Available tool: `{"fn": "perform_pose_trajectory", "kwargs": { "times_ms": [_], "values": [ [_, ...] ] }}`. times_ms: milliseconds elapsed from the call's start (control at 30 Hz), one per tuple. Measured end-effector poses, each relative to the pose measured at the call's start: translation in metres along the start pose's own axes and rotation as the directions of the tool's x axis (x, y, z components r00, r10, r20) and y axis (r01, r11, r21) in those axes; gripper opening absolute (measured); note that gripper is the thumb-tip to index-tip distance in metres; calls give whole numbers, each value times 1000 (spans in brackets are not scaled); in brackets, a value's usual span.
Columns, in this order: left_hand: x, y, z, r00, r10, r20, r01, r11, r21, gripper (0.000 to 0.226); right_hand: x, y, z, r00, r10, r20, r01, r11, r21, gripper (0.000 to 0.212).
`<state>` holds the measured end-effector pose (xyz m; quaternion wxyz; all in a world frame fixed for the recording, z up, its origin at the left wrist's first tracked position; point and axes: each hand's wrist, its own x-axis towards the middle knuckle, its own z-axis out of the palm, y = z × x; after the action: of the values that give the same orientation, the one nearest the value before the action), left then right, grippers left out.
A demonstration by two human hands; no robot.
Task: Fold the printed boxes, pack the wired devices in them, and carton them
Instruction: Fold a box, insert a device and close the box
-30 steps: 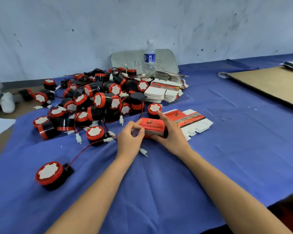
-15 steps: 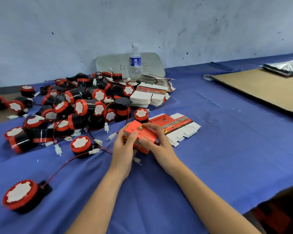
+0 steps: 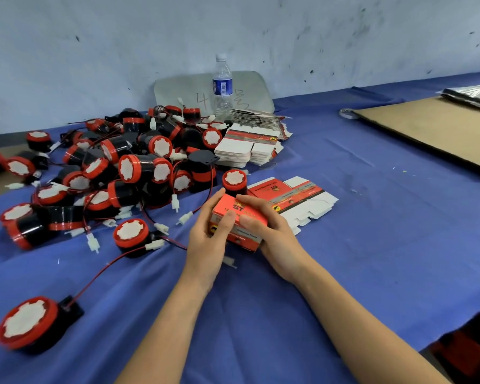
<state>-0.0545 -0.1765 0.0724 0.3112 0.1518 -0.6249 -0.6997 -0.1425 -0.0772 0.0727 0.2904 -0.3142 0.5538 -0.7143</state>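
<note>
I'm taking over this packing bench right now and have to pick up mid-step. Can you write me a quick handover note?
Hands: left hand and right hand both grip one red printed box, folded into shape.
Things: the pile of wired devices lies to the left. One flat box blank lies just right of the hands, with the stack of flat blanks behind.
Done: this box is folded, but its contents are hidden.
Left: fold more blanks, pack the many loose devices, carton everything.
</note>
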Motion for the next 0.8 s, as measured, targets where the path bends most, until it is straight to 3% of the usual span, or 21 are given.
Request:
{"fn": "perform_pose_trajectory", "kwargs": {
  "times_ms": [167,367,600,800],
  "values": [
    [-2,2,-1,997,1,80,4,998,-57,45,-1,-1,-1,999,-1,-51,1,1000,11,46],
    [-2,3,0,1000,-22,11,22,999,-43,42,-4,-5,4,995,-40,-94,29,993,-117,42],
    [-1,8,-1,998,-27,59,28,999,-20,47,-6,-8,5,990,-54,-132,42,995,-93,36],
    [2,6,0,999,-37,-28,36,999,-24,54,-9,-5,10,972,-198,-127,149,937,-317,46]
  ]
}}
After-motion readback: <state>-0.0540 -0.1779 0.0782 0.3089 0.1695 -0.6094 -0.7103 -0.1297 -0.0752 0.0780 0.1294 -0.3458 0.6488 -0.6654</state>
